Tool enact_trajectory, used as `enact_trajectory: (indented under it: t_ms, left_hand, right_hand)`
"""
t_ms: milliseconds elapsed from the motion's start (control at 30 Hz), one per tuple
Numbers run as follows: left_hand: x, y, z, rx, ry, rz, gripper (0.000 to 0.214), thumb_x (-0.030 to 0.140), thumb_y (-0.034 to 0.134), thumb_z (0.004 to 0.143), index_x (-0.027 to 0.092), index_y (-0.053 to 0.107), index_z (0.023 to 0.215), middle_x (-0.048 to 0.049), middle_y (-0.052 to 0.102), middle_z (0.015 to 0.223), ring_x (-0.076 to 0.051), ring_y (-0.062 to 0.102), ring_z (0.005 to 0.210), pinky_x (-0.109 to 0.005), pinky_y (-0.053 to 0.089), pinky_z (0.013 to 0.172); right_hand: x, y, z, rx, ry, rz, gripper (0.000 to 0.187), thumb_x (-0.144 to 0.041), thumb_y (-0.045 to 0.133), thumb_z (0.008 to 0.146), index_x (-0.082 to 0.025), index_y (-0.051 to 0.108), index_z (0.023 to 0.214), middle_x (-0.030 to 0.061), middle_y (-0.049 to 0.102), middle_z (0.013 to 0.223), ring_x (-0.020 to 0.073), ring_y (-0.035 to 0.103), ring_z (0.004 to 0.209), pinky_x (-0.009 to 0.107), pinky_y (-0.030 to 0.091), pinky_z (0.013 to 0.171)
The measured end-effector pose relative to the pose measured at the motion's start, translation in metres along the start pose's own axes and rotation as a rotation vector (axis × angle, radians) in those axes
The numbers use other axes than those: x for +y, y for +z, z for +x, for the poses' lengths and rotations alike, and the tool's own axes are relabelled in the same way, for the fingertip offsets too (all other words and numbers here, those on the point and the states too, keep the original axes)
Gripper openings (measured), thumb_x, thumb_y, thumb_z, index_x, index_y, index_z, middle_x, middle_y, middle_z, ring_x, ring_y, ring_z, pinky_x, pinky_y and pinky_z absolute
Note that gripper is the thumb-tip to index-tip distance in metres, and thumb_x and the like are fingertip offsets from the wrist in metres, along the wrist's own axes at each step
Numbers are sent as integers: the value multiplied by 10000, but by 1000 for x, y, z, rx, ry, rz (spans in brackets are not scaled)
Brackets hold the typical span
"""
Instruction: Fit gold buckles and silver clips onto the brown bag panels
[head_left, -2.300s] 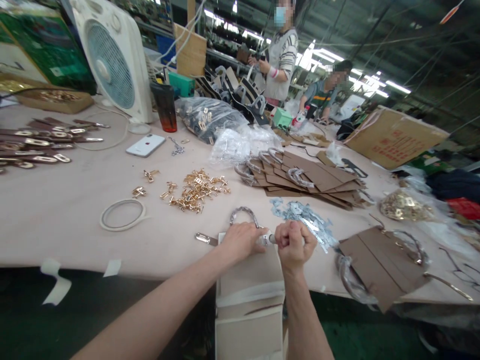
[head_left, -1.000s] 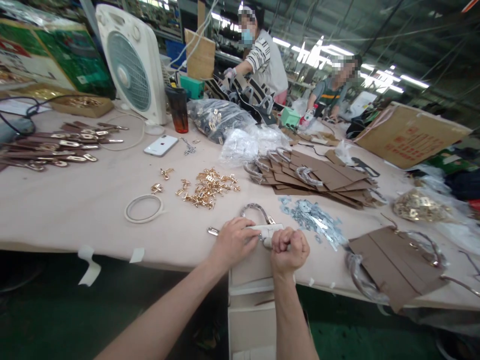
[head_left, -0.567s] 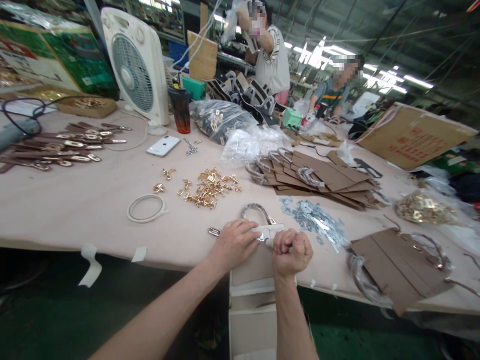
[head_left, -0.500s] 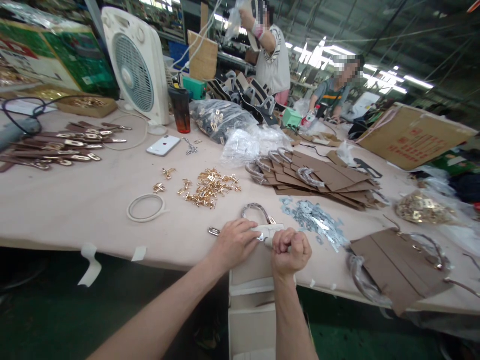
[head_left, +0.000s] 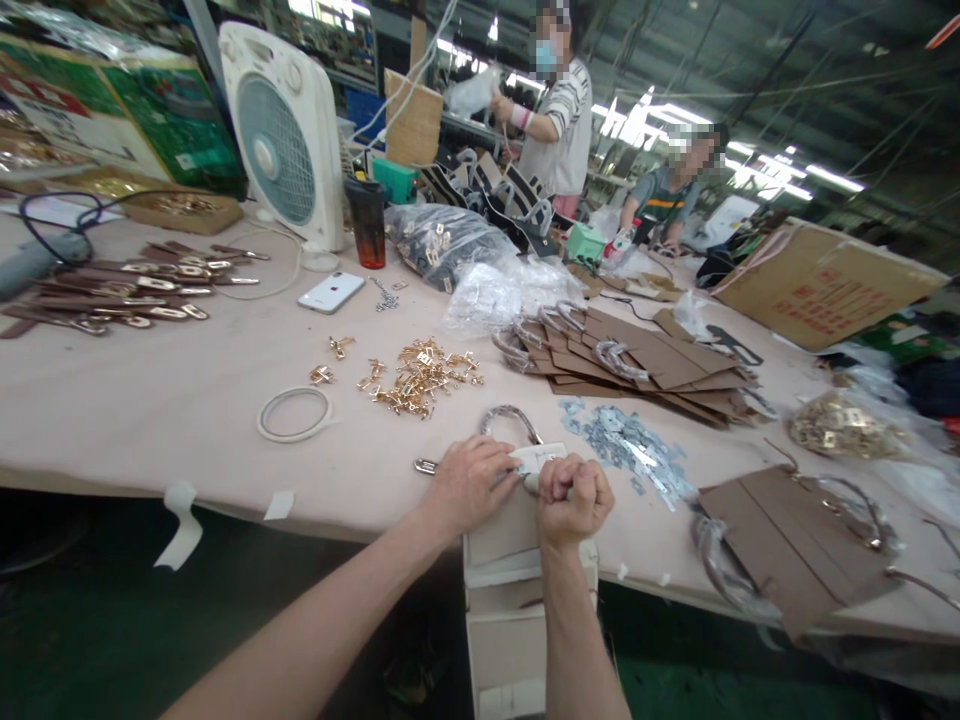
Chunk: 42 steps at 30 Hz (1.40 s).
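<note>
My left hand (head_left: 474,483) presses down on a pale bag panel (head_left: 504,520) at the near edge of the table, fingers curled over its top edge. A wrapped curved handle (head_left: 510,420) arches up from that panel. My right hand (head_left: 571,498) is a fist closed around a small tool with a light handle (head_left: 531,482), its tip against the panel right beside my left fingers. A metal buckle strap (head_left: 425,466) lies just left of my left hand.
Gold metal fittings (head_left: 416,372), a white tape ring (head_left: 294,413), silvery plates (head_left: 628,446), stacked brown panels (head_left: 645,360) and more panels (head_left: 787,530) cover the table. Beyond are a phone (head_left: 330,292), fan (head_left: 281,150), cardboard box (head_left: 821,283). Two people work at the far side.
My hands stay pressed on the panel, the tool shifting only slightly. The view has drifted a little. The standing person across the table raised a plastic bag and lowered it again.
</note>
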<state>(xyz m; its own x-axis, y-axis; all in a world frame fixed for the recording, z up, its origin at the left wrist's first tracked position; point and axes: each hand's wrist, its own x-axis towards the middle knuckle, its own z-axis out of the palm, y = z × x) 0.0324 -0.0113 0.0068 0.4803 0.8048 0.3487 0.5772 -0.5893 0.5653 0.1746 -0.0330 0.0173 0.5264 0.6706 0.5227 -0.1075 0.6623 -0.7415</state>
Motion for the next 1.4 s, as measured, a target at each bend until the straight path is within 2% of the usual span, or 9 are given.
enact_trajectory:
  t_ms: [333, 633, 767, 933, 1067, 1200, 1400]
  left_hand:
    - [-1, -4, 0, -38, 18, 6, 198, 373, 577, 1039, 267, 724, 1118, -31, 752, 1238, -228, 616, 1184, -386, 473, 968]
    - [-6, -4, 0, -64, 41, 5, 196, 381, 569, 1043, 260, 712, 1102, -32, 746, 1214, -228, 609, 1155, -380, 463, 974]
    - [-7, -1, 1, -55, 50, 9, 212, 386, 545, 1050, 273, 719, 1095, -44, 749, 1124, -231, 611, 1116, -383, 472, 965]
    - [-10, 1, 0, -41, 69, 14, 233, 374, 514, 1060, 276, 723, 1094, -51, 745, 1108, -233, 607, 1106, -388, 476, 960]
    - [-10, -1, 0, -44, 68, 10, 216, 372, 540, 1052, 279, 724, 1116, -45, 746, 1147, -234, 605, 1123, -393, 476, 952]
    - [-10, -1, 0, -46, 61, -6, 210, 365, 566, 1045, 283, 708, 1176, -30, 744, 1213, -229, 605, 1140, -395, 478, 946]
    - [-10, 1, -3, -38, 51, -21, 208, 318, 581, 1035, 278, 697, 1204, -36, 740, 1223, -234, 605, 1164, -390, 486, 961]
  right_hand:
    - [4, 6, -1, 23, -55, 40, 338, -230, 589, 969, -189, 523, 641, -79, 371, 511, 67, 331, 386, 188, 287, 379]
    - [5, 16, -4, 15, -93, -80, 349, -204, 572, 975, -196, 494, 635, -85, 368, 515, 68, 348, 379, 195, 287, 380]
    - [6, 17, -5, -1, -148, -240, 380, -225, 564, 986, -211, 454, 622, -80, 382, 513, 87, 406, 402, 225, 339, 410]
    - [8, 20, -6, 1, -180, -391, 385, -257, 534, 1003, -228, 438, 631, -71, 420, 517, 102, 439, 415, 256, 375, 445]
    - [12, 19, -5, 18, -149, -491, 409, -300, 539, 1015, -231, 460, 620, -60, 447, 508, 118, 472, 437, 269, 398, 477]
    - [17, 17, -1, -12, -80, -627, 419, -358, 556, 1017, -218, 527, 624, -30, 525, 535, 129, 510, 481, 274, 405, 512]
    - [18, 25, 7, -73, -52, -755, 414, -403, 584, 1003, -205, 575, 639, -29, 531, 550, 126, 506, 523, 269, 425, 571]
